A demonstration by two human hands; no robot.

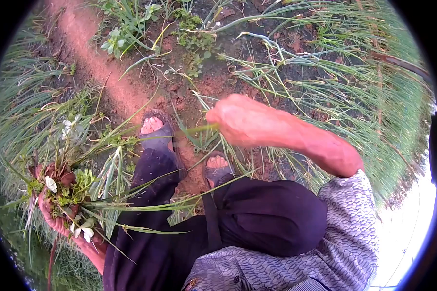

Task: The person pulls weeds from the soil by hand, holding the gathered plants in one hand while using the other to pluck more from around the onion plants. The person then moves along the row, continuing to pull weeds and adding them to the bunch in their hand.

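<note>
The bunch of leafy stems and white flowers [84, 185] sits gripped in the left hand [51, 213], beside the dark trousers [150, 184]. The right hand [233, 119] is closed narrowly around a blurred green blade [203, 128]. Beyond, long-leaved plants [29, 114] line the reddish soil strip's [116, 80] left edge. No writing is legible.

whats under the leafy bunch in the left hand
Under the leafy bunch, the edge of the left hand shows, and dark trousers show under its trailing blades. The palm is covered by leaves and white flowers.
</note>
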